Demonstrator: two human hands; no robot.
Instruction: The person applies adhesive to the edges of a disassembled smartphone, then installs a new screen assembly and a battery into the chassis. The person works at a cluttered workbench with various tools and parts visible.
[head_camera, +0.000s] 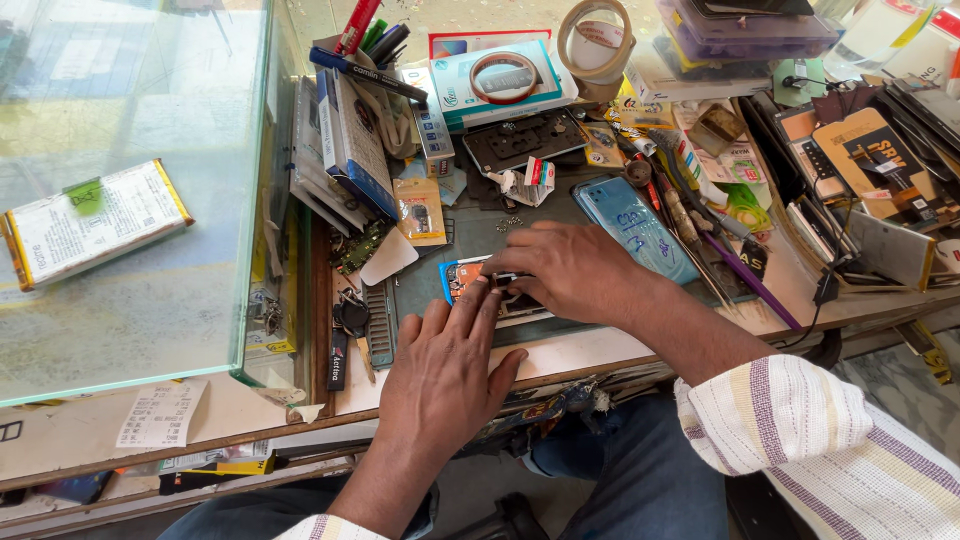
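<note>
The opened phone (470, 285) lies crosswise on the green mat (480, 240), its long axis left to right, under both hands: left hand (445, 365) fingers pressing flat, right hand (570, 270) fingertips pinched narrow above it.

I see a blue phone back cover (632, 228) w/ darker blue pen scribbles, lying on a dark grey-green mat (470, 240). Under my hands there's an opened phone (462, 278) w/ blue edge & orange patch. Right sleeve (820, 440) is cream w/ purple & yellow stripes; jeans (640, 480) are blue. Tape roll (594, 40) is tan w/ white core. Box (500, 80) is teal & white w/ a red ring on it. Screwdriver (755, 285) is purple. Battery (90, 222) is white w/ yellow edge & a green sticky tag. Glass case (180, 120) looks pale green.
</note>
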